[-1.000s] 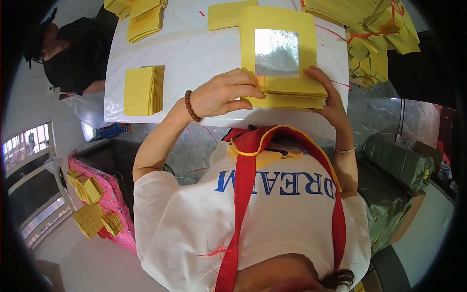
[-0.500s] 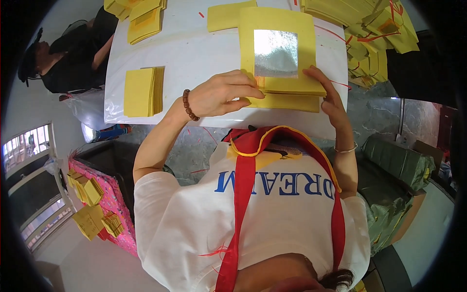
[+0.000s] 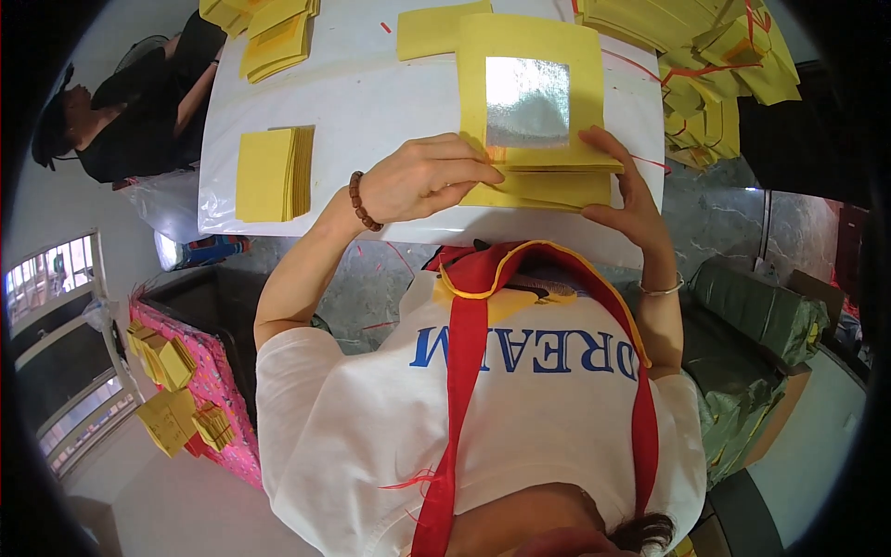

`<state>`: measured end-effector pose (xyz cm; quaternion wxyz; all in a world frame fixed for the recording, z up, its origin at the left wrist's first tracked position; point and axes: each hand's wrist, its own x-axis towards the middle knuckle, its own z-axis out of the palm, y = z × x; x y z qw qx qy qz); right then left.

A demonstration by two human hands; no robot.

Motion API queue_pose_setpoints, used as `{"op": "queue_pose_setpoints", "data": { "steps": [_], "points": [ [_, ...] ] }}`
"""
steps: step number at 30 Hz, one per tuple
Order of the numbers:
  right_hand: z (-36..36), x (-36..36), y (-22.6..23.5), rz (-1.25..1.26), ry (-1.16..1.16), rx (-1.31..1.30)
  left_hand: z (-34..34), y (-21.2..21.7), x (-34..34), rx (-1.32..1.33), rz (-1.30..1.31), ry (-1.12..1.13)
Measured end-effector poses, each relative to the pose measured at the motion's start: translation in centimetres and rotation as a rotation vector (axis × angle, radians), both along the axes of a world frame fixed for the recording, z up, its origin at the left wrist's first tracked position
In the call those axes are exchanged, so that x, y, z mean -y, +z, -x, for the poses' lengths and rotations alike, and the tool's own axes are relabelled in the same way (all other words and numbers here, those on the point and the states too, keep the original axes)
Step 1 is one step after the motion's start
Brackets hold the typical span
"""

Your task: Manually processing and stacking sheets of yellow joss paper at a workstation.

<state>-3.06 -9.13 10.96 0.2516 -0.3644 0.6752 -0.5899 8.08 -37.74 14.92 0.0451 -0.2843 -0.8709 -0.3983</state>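
A yellow paper sheet (image 3: 585, 93) with a silver foil square (image 3: 527, 97) lies over more yellow paper (image 3: 534, 190) near the table's front edge. Its near edge stands slightly raised, with a dark gap below. My left hand (image 3: 432, 176) pinches this edge at the left corner, thumb and forefinger together. My right hand (image 3: 634, 190) curls round the right side, fingertips on the foil sheet and thumb against the near edge of the lower paper. How many sheets lie under the foil one cannot be made out.
A neat yellow paper stack (image 3: 264, 174) stands at the table's left. More yellow bundles (image 3: 278, 46) lie far left, and piles tied with red string (image 3: 715, 70) at the far right. Beyond the left edge is a person in black (image 3: 139, 116). Green wrapped packages (image 3: 752, 316) sit lower right.
My right thumb has come out to the near edge of the lower paper. My left fingers have closed more tightly on the sheet's edge, and the gap beneath looks wider.
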Motion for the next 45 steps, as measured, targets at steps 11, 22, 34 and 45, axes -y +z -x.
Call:
{"op": "queue_pose_setpoints", "data": {
  "steps": [11, 22, 34, 45],
  "points": [
    [-0.1, 0.0, -0.3, -0.083, -0.017, -0.005, -0.2, 0.2, -0.3, 0.241, -0.067, 0.197],
    [0.4, -0.2, -1.0, 0.060, -0.017, 0.124, 0.1, 0.0, -0.1, 0.232, -0.111, 0.198],
    [0.2, 0.1, -0.9, 0.017, -0.051, 0.112, 0.2, 0.1, 0.2, 0.429, -0.147, 0.227],
    [0.2, 0.1, -0.8, 0.009, -0.062, 0.089, 0.6, -0.1, 0.4, 0.303, -0.167, 0.159]
  ]
}}
